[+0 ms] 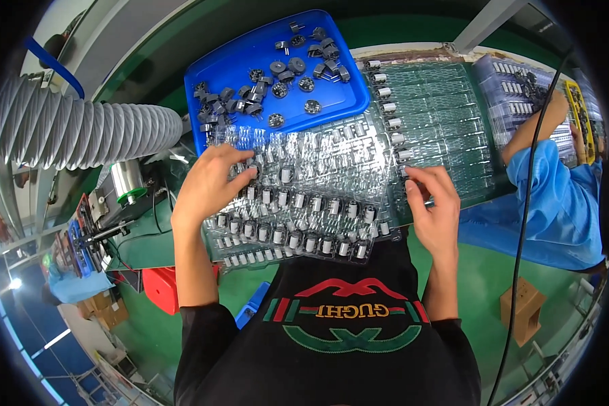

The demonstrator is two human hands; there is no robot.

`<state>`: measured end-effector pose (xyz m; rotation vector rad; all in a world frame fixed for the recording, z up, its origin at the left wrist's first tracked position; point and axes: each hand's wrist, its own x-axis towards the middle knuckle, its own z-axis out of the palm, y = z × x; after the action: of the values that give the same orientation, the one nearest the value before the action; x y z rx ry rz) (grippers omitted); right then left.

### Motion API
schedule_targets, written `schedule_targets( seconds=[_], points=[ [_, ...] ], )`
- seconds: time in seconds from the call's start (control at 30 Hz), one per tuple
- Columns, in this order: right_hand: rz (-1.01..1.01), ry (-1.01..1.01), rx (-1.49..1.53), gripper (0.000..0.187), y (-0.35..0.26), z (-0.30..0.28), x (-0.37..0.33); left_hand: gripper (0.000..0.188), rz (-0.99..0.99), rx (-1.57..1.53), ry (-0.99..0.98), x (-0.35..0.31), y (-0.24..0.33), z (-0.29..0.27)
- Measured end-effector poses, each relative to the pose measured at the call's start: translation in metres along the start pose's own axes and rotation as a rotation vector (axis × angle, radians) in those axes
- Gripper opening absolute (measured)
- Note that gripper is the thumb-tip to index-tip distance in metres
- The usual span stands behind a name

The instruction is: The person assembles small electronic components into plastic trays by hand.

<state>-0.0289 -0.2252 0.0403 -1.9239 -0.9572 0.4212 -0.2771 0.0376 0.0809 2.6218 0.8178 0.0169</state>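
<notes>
Layered clear plastic trays (311, 233) lie in front of me, with rows of small white-and-black cylindrical components. Over their left part, my left hand (213, 177) has its thumb and forefinger closed around one dark-ended component (252, 170). My right hand (434, 201) is at the lower end of a column of similar white components (394, 124) along the left edge of a green board area. Its thumb and forefinger pinch at the lowest component (404, 170), which the fingertips partly hide. Another white component (286, 174) stands upright just right of my left hand.
A blue tray (345, 111) behind holds many round dark parts and small circuit discs. A ribbed grey duct (95, 132) and a solder reel (127, 183) are at left. At right, a co-worker's blue sleeve (555, 196) reaches toward stacked clear trays (511, 91); a black cable (529, 183) hangs down.
</notes>
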Motion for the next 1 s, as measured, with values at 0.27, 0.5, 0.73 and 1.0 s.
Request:
schedule_targets(
  seconds=[0.27,0.5,0.73,1.0],
  points=[
    [0.017,0.171,-0.001,0.018,0.012,-0.018,0.003,0.034,-0.042,-0.101,-0.175,0.000,-0.011,-0.009],
    [0.053,0.328,-0.023,0.016,0.027,-0.049,-0.001,0.032,-0.049,-0.222,-0.039,0.006,-0.005,-0.006],
    [-0.034,0.098,0.166,0.019,-0.001,-0.022,-0.017,0.038,0.081,-0.542,0.058,0.007,0.082,0.017],
    [0.077,-0.150,0.504,0.033,0.011,-0.020,-0.031,0.061,0.182,-0.773,-0.148,0.027,0.165,0.081]
  ],
)
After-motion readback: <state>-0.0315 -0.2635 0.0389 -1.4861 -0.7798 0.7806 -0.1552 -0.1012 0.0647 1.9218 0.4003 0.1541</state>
